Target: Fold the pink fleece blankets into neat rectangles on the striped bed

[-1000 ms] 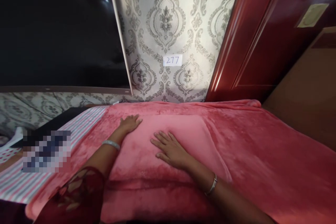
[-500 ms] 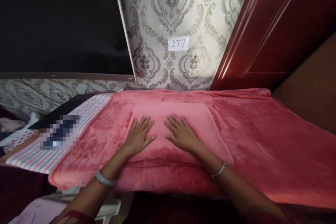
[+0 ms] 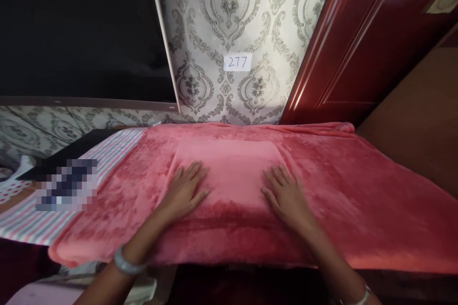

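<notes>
Now the folded pink blanket [image 3: 229, 171] is lying as a flat rectangle on top of a larger red fleece blanket [image 3: 358, 200], roughly in the middle of it and closer to the wall than to the near edge. Both hands are pressing on it, palms down. The left hand [image 3: 184, 190] is resting on the folded piece's left edge with its grip wide, fingers spread flat and closing on nothing. The right hand [image 3: 286, 195] is lying on the right edge in the same way, grip wide and flat, fingers pointing toward the wall. The two hands are sitting well apart, with bare pink fleece showing between them. A bracelet [image 3: 125, 264] is circling the left wrist.

Underneath, the red blanket is covering the bench, hanging over its near edge. A striped cloth [image 3: 32, 226] is showing beside it on the left. Behind, patterned wallpaper [image 3: 229, 19] is carrying a small label [image 3: 237, 62] reading 277, with a dark screen [image 3: 78, 28] to the left and a red door [image 3: 358, 47] to the right.
</notes>
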Tool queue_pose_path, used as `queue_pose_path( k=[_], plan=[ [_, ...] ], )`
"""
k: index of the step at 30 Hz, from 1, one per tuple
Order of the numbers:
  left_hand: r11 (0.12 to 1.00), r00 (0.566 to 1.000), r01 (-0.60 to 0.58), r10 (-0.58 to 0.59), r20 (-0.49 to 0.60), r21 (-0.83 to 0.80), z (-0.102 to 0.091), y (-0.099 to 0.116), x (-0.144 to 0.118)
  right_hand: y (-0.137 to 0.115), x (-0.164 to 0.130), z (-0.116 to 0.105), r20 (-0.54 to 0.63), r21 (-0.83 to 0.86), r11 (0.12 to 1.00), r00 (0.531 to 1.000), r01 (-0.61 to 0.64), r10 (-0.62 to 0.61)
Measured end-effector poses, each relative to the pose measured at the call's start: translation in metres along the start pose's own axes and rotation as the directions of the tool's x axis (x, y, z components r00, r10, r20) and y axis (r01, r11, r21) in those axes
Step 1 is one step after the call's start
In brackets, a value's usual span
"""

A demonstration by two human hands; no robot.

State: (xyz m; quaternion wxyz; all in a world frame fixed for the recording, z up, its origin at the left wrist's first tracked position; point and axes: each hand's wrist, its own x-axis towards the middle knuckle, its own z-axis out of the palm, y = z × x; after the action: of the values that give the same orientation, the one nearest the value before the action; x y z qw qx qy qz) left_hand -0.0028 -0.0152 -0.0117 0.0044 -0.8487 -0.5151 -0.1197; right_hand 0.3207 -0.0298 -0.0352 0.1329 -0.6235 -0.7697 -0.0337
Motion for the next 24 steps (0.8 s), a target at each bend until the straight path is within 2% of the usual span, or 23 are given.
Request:
queue_pose_path(
  k=[2,4,6,8,12,15,18,21,24],
  plan=[
    [0.994,0.994,-0.106,0.106,-0.001,0.005,0.000,0.018,-0.009,-0.022,-0.006,0.000,-0.020,0.051,0.990,0.991,0.130,-0.130],
    [0.982,0.982,-0.189,0.189,0.013,0.019,0.008,0.032,-0.019,-0.042,-0.013,0.005,0.025,0.106,0.965,0.969,0.241,-0.245],
    [0.978,0.979,-0.206,0.206,0.005,0.035,0.020,0.039,-0.026,-0.052,-0.019,0.015,0.064,0.131,0.953,0.957,0.274,-0.284],
    [0.981,0.982,-0.185,0.186,-0.028,0.051,0.032,0.041,-0.032,-0.051,-0.024,0.024,0.052,0.128,0.955,0.960,0.267,-0.275],
    [0.986,0.984,-0.147,0.155,-0.090,0.084,0.042,0.035,-0.042,-0.024,-0.036,0.034,-0.046,0.079,0.967,0.970,0.243,-0.240],
    [0.987,0.982,-0.117,0.132,-0.134,0.113,0.040,0.025,-0.055,0.006,-0.047,0.037,-0.122,0.058,0.982,0.978,0.178,-0.170],
    [0.992,0.984,-0.064,0.081,-0.159,0.107,0.034,0.005,-0.073,0.041,-0.059,0.038,-0.193,0.133,0.987,0.979,0.085,-0.059],
    [0.998,0.982,0.063,-0.058,-0.179,0.021,0.024,-0.019,-0.088,0.068,-0.067,0.037,-0.180,0.334,0.942,0.979,-0.035,0.100],
    [0.954,0.938,0.243,-0.277,-0.207,-0.173,0.016,-0.037,-0.094,0.080,-0.069,0.034,-0.100,0.518,0.836,0.957,-0.183,0.272]
  ],
)
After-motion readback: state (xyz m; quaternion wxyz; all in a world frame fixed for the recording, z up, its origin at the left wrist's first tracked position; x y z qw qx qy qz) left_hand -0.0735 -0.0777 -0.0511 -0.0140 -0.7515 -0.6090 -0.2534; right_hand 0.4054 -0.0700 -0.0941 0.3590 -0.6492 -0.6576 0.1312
